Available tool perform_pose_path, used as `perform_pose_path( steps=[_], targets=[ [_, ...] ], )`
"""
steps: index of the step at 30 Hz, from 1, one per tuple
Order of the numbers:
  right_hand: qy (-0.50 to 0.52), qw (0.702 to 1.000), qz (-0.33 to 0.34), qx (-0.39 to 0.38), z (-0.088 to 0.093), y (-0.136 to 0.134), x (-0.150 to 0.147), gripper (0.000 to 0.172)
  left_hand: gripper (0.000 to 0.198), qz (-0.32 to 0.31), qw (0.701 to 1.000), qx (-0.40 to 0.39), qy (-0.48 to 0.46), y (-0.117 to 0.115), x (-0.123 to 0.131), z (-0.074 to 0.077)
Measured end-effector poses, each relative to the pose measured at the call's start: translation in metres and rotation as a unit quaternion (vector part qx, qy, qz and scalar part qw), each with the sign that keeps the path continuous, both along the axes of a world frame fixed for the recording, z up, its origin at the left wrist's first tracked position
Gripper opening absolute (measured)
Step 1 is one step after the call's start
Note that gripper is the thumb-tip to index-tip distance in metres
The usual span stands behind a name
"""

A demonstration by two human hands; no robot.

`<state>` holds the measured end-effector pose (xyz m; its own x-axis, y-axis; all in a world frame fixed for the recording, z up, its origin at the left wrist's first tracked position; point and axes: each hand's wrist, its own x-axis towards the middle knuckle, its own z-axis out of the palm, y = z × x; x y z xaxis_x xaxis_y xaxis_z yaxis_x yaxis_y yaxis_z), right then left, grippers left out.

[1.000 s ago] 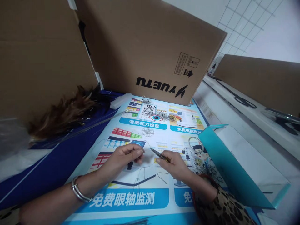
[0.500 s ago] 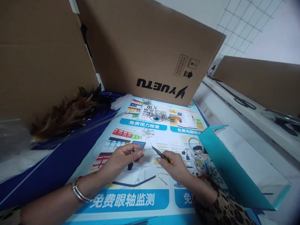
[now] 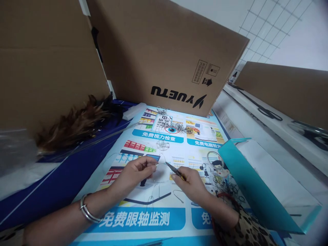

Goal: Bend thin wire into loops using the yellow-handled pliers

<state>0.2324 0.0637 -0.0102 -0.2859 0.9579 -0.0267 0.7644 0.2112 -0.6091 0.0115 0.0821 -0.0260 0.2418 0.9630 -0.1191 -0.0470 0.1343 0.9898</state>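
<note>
barely a shift: my left hand (image 3: 142,171) pinches wire (image 3: 162,163), my right hand (image 3: 191,181) grips pliers (image 3: 174,169), so the work looks steady.

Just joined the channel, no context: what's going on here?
A person is working with thin wire over a printed sheet. The left hand pinches a thin wire at the fingertips; the right hand grips dark-nosed pliers, their tip at the wire, just right of the left fingertips. A small wire tangle lies beyond the hands, with more wire pieces by the right forearm, next to a teal box.
</note>
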Motion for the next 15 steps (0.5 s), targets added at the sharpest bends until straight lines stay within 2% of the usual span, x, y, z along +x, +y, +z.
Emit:
perform_pose_path(
  steps=[6, 10, 13, 15],
  targets=[
    [-0.017, 1.000, 0.016, 0.016, 0.002, 0.000, -0.001, 0.031, 0.021, 0.003, 0.999, 0.019, 0.030, 0.000, 0.000, 0.004],
    [0.018, 0.999, 0.043, -0.012, 0.004, 0.005, 0.004, 0.030, 0.021, 0.032, 0.999, 0.032, 0.030, 0.001, 0.000, 0.006],
    [0.085, 0.996, 0.012, -0.039, 0.009, 0.010, 0.007, 0.028, 0.021, 0.038, 0.999, 0.020, 0.023, -0.001, 0.002, 0.008],
    [0.143, 0.988, -0.019, -0.046, 0.013, 0.012, 0.005, 0.024, 0.021, 0.008, 0.999, 0.008, 0.031, -0.004, 0.005, 0.010]
  ],
)
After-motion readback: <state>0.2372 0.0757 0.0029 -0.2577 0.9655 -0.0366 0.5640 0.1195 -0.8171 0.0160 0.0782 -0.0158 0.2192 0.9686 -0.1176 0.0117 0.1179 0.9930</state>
